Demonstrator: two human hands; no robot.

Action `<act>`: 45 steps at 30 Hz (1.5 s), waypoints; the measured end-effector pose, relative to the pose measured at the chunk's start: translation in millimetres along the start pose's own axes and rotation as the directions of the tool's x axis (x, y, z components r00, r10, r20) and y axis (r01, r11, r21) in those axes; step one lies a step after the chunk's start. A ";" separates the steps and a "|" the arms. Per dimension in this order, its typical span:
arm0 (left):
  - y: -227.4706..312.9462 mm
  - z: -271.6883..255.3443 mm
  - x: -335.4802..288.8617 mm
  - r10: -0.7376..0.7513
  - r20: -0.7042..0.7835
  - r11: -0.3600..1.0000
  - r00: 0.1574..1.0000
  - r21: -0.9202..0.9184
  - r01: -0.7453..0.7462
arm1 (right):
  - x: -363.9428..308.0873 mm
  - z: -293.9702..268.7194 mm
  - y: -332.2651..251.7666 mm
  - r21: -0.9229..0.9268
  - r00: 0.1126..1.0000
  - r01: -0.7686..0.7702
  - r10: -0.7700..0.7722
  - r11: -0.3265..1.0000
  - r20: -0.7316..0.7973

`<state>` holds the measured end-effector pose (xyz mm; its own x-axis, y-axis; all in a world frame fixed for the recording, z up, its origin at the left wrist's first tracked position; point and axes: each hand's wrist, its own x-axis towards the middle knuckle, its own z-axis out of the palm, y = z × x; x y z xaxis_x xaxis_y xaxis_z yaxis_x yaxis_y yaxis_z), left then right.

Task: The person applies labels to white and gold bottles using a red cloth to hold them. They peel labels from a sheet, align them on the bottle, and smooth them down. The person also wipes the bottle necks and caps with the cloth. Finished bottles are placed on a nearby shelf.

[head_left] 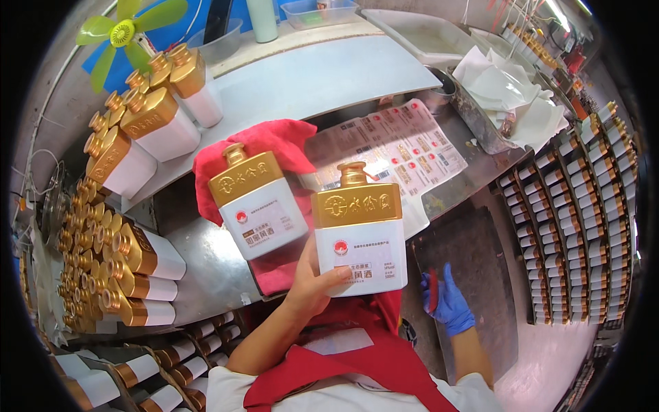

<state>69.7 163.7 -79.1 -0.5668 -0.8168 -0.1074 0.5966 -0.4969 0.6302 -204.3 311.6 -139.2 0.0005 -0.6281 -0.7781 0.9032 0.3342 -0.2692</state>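
Observation:
My bare left hand (314, 283) is closed on the lower left part of a flat white bottle (360, 240) with a gold shoulder and neck, held upright with its printed front in view. A similar bottle (259, 196) stands or lies, slightly tilted, on a red cloth (214, 165) just left of it. My right hand (452, 302), in a blue glove, is off to the right. Its fingers close on a slim, curved red object (433, 291) whose kind I cannot make out. Beyond the bottles lies a sheet of printed labels (415, 137).
Several more gold-and-white bottles (161, 130) crowd the left side. Racks of bottles (580, 226) fill the right, and others lie at lower left (137, 371). A tray with crumpled white paper (508, 89) sits at the far right. A green fan (122, 33) stands at far left.

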 end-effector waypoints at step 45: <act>-8.5 -3.2 -1.2 -0.107 -0.047 0.994 0.993 -0.039 0.105 | -51.2 201.2 14.6 -0.799 0.754 0.596 -0.394 0.073 0.526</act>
<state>67.1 167.9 -86.7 -0.6000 -0.7718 -0.2107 0.5555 -0.5914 0.5845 -104.8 207.3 10.8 -0.1294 -0.9748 -0.1818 -0.2771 0.2116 -0.9372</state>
